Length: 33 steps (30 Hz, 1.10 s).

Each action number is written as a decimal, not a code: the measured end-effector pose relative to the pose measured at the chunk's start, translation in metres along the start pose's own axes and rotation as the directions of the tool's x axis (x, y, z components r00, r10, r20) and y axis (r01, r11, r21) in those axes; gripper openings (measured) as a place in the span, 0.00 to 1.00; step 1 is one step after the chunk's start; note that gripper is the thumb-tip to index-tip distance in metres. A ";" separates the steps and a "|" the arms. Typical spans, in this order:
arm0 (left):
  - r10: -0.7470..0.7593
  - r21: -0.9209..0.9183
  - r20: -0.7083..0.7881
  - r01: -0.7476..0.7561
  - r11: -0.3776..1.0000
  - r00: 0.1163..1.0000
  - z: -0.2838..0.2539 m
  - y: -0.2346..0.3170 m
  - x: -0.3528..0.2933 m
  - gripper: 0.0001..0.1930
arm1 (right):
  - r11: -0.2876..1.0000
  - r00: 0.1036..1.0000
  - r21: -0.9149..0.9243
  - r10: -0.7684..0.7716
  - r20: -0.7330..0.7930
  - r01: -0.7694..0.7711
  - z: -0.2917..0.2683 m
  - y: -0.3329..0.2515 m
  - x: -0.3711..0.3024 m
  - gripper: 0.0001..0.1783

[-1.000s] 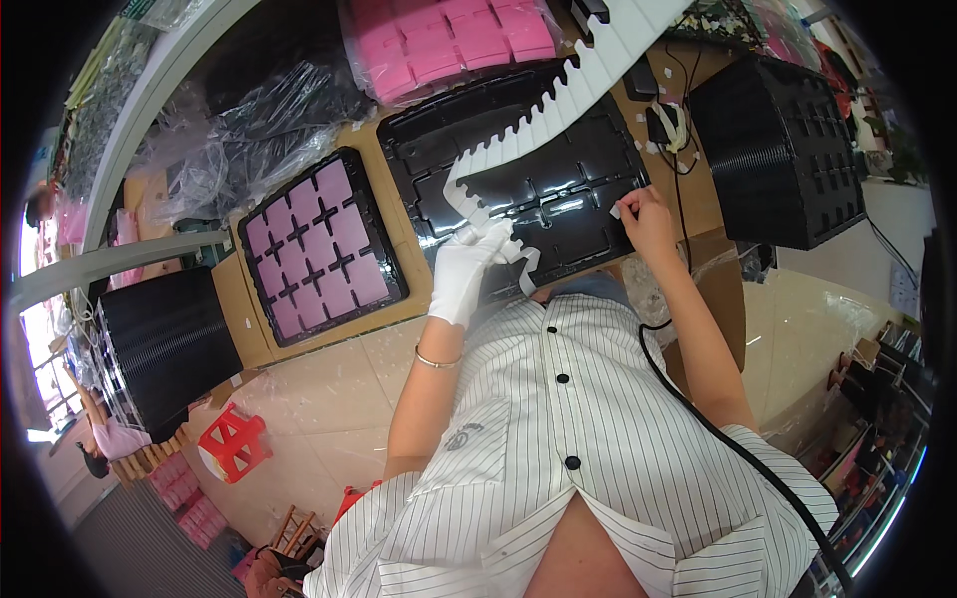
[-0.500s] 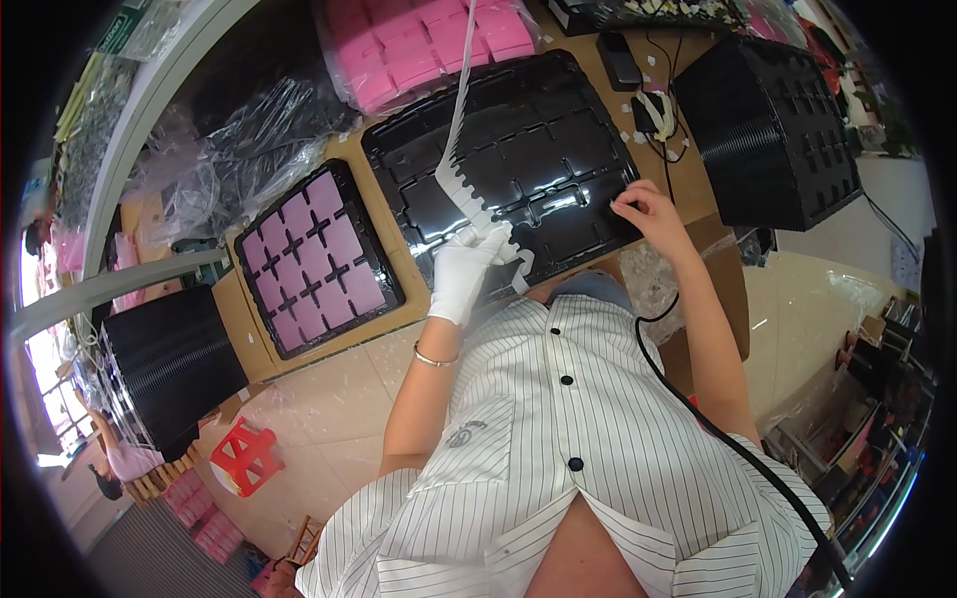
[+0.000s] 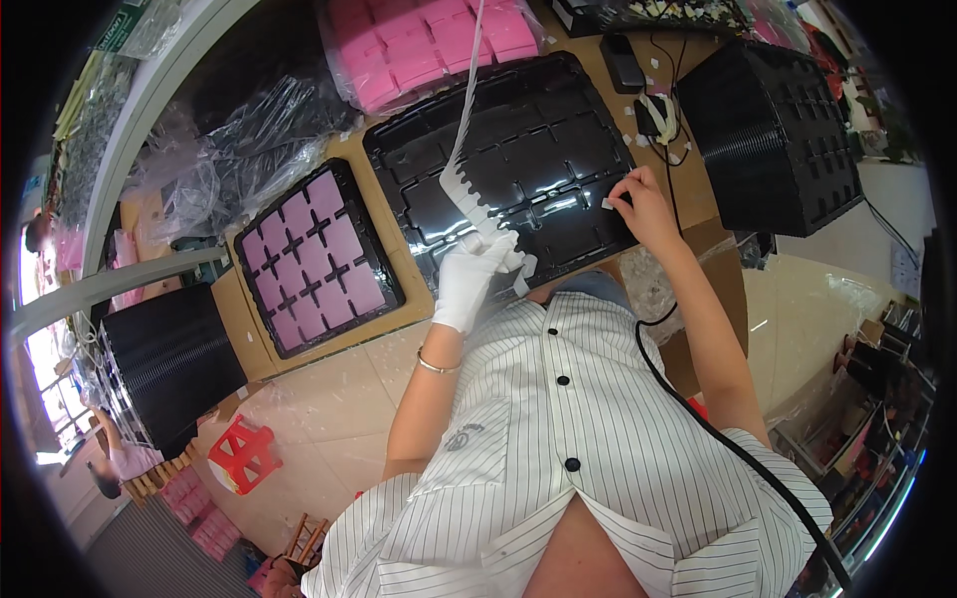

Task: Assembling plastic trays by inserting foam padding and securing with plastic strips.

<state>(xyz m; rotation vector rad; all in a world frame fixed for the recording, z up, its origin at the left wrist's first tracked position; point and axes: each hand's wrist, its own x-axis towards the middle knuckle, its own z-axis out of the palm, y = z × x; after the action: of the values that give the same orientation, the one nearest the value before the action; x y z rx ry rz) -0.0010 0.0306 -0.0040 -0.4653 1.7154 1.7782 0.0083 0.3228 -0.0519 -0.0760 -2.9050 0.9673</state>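
A large black plastic tray (image 3: pixel 558 130) with moulded cross-shaped ridges lies in front of me. My left hand (image 3: pixel 471 271), in a white glove, is closed on a long white strip (image 3: pixel 465 195) with a notched edge, which hangs over the tray. The strip's upper end runs past the top of the view. At the tray's right side, my bare right hand (image 3: pixel 644 207) pinches a small white piece (image 3: pixel 607 203) between thumb and fingertips, just above the tray.
Left of the tray lies a smaller black tray (image 3: pixel 391 284) with pink pads. Bagged pink trays (image 3: pixel 429 50) are behind. Stacks of black trays stand at the right (image 3: pixel 733 130) and left (image 3: pixel 174 349). A dark device (image 3: pixel 623 64) with cables sits at the back right.
My right hand has moved slightly up and left, and the small white piece now shows more plainly in its fingertips. My left hand, still on the strip, has shifted slightly down and right.
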 end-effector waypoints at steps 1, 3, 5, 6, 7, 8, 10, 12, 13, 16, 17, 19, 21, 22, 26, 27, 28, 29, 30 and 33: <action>-0.002 -0.005 -0.002 0.002 1.000 1.000 0.001 0.002 -0.001 0.10 | 0.997 0.997 -0.006 0.077 0.029 -0.076 0.002 -0.002 0.001 0.08; -0.006 0.006 -0.002 0.006 1.000 1.000 0.001 0.001 -0.001 0.10 | 0.994 0.994 -0.031 0.106 0.027 -0.105 0.005 -0.006 0.003 0.08; -0.010 0.041 0.005 0.010 0.999 1.000 0.000 -0.001 0.002 0.10 | 0.992 0.993 -0.041 0.118 0.016 -0.117 0.006 -0.007 0.004 0.08; -0.010 0.037 0.002 0.010 0.999 1.000 0.000 -0.001 0.001 0.10 | 0.993 0.993 -0.039 0.114 0.007 -0.114 0.007 -0.008 0.004 0.09; -0.010 0.034 0.000 0.010 0.999 1.000 0.001 -0.001 0.001 0.10 | 0.993 0.994 -0.037 0.111 -0.002 -0.111 0.007 -0.009 0.004 0.09; -0.011 0.030 -0.002 0.011 0.999 1.000 0.002 -0.002 0.000 0.10 | 0.993 0.994 -0.049 0.104 0.017 -0.103 0.005 -0.010 0.005 0.09; -0.023 -0.026 0.005 0.023 0.999 1.000 0.004 -0.001 -0.001 0.10 | 0.994 0.994 -0.073 0.092 0.055 -0.088 0.001 -0.012 0.008 0.09; -0.020 -0.023 0.009 0.020 1.000 1.000 0.004 0.000 0.000 0.10 | 0.995 0.996 -0.067 0.079 0.037 -0.077 0.001 -0.011 0.007 0.09; -0.013 0.008 0.008 0.013 1.000 1.000 0.003 -0.002 0.001 0.10 | 0.995 0.997 -0.065 0.073 0.028 -0.071 0.002 -0.010 0.006 0.09; 0.012 0.000 0.010 -0.012 1.000 1.000 0.002 -0.005 0.004 0.10 | 0.993 0.998 -0.112 0.042 -0.048 -0.047 0.010 -0.010 0.000 0.08; 0.023 -0.020 0.010 -0.023 1.000 1.000 0.001 -0.007 0.005 0.10 | 0.998 1.000 -0.065 -0.018 -0.007 0.018 0.009 -0.008 -0.002 0.08; 0.054 0.013 -0.011 -0.054 0.998 0.998 -0.001 -0.010 0.007 0.13 | 0.990 0.988 0.037 -0.142 0.062 0.140 0.002 0.000 -0.008 0.07; 0.055 0.037 -0.012 -0.054 0.998 0.998 -0.001 -0.009 0.008 0.13 | 0.970 0.967 0.128 -0.222 0.126 0.206 -0.005 0.005 -0.015 0.07; 0.039 0.046 -0.002 -0.039 0.998 0.999 0.000 -0.006 0.007 0.12 | 0.956 0.953 0.175 -0.262 0.154 0.235 -0.009 0.008 -0.019 0.07; 0.032 0.205 0.033 -0.038 0.978 0.999 0.008 0.005 -0.002 0.13 | 0.635 0.928 0.737 0.372 -0.031 -0.230 -0.029 0.035 -0.039 0.07; 0.033 0.326 0.046 -0.046 0.944 0.998 0.019 0.015 -0.008 0.16 | 0.519 0.817 0.783 0.576 -0.022 -0.344 -0.041 0.058 -0.053 0.07; 0.114 0.442 0.154 -0.172 0.880 0.981 0.028 0.010 -0.006 0.17 | 0.586 0.752 0.706 0.649 -0.116 -0.397 -0.046 0.094 -0.072 0.09; 0.174 0.538 0.275 -0.302 0.787 0.945 0.039 0.006 -0.002 0.18 | 0.636 0.674 0.623 0.704 -0.225 -0.456 -0.043 0.136 -0.096 0.11; 0.138 0.609 0.385 -0.364 0.704 0.912 0.055 0.011 -0.002 0.18 | 0.667 0.614 0.534 0.726 -0.309 -0.519 -0.039 0.167 -0.120 0.11; 0.188 0.588 0.595 -0.583 0.561 0.781 0.098 0.013 -0.008 0.16 | 0.620 0.591 0.113 0.778 -0.211 -0.776 -0.032 0.282 -0.199 0.16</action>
<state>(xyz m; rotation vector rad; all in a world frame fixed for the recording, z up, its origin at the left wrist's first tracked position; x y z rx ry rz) 0.0128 0.1256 0.0201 0.7452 2.0659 1.0885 0.2159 0.5525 -0.2075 -1.4744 -2.5825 0.9352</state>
